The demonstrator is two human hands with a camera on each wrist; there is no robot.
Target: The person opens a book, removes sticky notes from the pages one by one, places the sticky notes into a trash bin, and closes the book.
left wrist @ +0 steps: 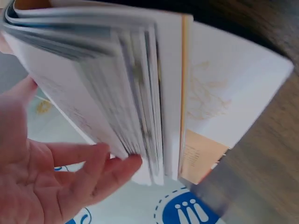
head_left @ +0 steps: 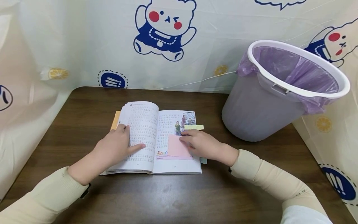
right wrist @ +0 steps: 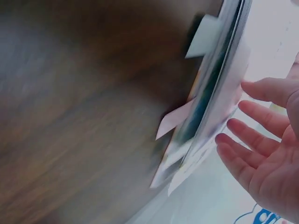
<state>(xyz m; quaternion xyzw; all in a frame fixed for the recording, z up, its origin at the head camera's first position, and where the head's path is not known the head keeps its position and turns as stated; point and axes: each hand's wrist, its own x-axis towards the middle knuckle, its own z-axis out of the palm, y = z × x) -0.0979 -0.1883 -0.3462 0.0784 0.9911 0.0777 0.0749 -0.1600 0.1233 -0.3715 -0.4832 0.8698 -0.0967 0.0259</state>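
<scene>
An open book with printed text lies on the table, its left pages bowed upward. My left hand holds the left side: the thumb lies across the page, while the fingertips curl in at the outer page edges. On the right page is a square pink sticky note below a colour drawing of figures. My right hand rests over that note's right side with fingers loosely extended, covering part of it. Just above the fingers, a yellow paper strip sticks out past the page edge.
A tall grey bin with a white rim and purple liner stands at the back right. A pale blue-green tab and a pink tab protrude from the book's right side. Printed curtains border the brown table.
</scene>
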